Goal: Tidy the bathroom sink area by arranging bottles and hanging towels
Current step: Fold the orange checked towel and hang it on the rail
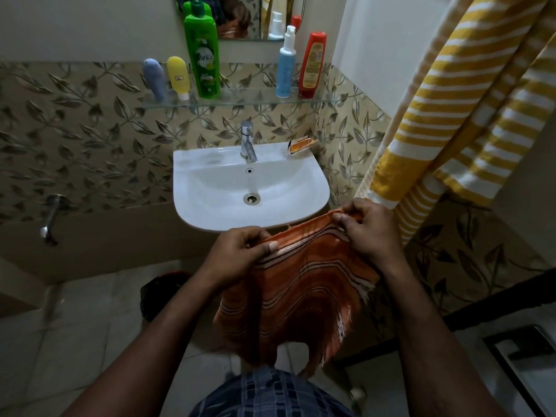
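An orange striped towel (298, 296) hangs in front of me, below the white sink (210, 212). My left hand (240, 251) pinches its top edge at the left, and my right hand (367, 230) grips the top edge at the right. On the glass shelf (246, 99) above the tap stand a grey-blue tube (154, 79), a yellow tube (178, 77), a tall green bottle (202, 52), a blue spray bottle (285, 64) and a red bottle (313, 66). A yellow and white striped towel (451, 109) hangs at the right.
A chrome tap (248, 144) stands at the sink's back, with an orange soap wrapper (302, 145) on the rim's right corner. A wall spout (51, 218) juts out at the left. A mirror (240, 16) hangs above the shelf. A dark rail (496, 305) crosses at the lower right.
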